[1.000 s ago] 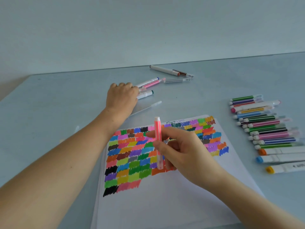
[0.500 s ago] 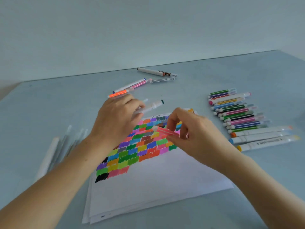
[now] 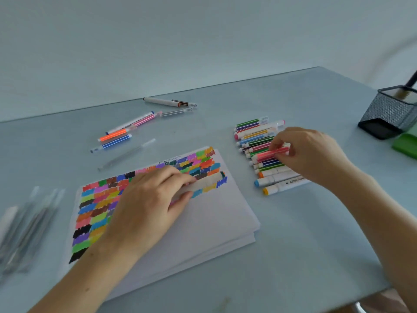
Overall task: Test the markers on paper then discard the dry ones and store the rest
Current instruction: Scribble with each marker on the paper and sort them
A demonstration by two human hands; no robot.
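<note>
A stack of white paper (image 3: 209, 222) lies in front of me, its left half covered in coloured test patches. Over the paper my left hand (image 3: 149, 204) grips a white marker with a dark green tip (image 3: 203, 184). My right hand (image 3: 309, 152) pinches a pink marker (image 3: 269, 154) and holds it down among a row of striped markers (image 3: 252, 129) at the right. Three thick white markers (image 3: 277, 182) with orange, blue and yellow caps lie at the near end of that row.
A loose group of markers (image 3: 126, 129) lies behind the paper, and a white pen (image 3: 162, 101) lies farther back. A black mesh pen holder (image 3: 392, 111) stands at the far right beside something green (image 3: 406, 145). Blurred pens (image 3: 29, 224) lie at the left edge.
My right hand has carried the pink marker from above the paper over to the marker row. My left hand picked up the green-tipped white marker and brought it over the paper.
</note>
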